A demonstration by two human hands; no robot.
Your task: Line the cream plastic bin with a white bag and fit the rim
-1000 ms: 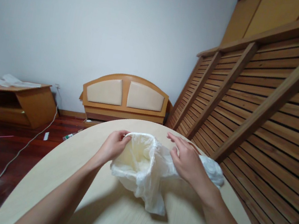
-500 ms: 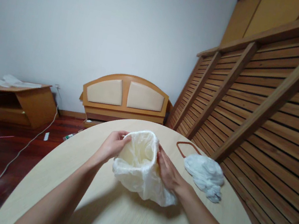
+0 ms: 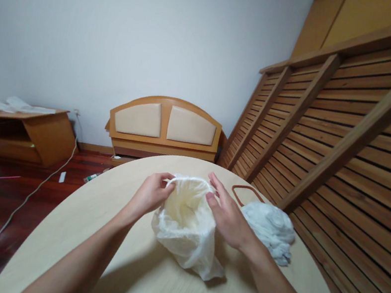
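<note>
A translucent white plastic bag [image 3: 182, 240] sits on the table, its mouth held wide and turned up toward me. Its rim looks stretched over a pale container [image 3: 190, 208], which shows faintly cream inside; most of it is hidden. At the rim's far left, my left hand [image 3: 154, 193] pinches the bag's edge between thumb and fingers. My right hand [image 3: 228, 215] is at the right side of the rim, thumb and fingers apart, fingertips by the edge. Right of it lies a crumpled whitish plastic bundle [image 3: 267, 230], with a brown rounded frame [image 3: 244, 189] behind it.
The round pale table [image 3: 77, 237] fills the foreground. A slatted wooden panel [image 3: 330, 155] leans along the right. Behind stand a padded headboard [image 3: 165, 121] and, at left, a low cabinet [image 3: 49, 136] with white sheets on top. A cable [image 3: 25, 200] crosses the floor.
The bag's mouth has turned to face me more squarely and shifted slightly right. My right hand has gone from lying flat against its side to thumb and fingers spread at the rim.
</note>
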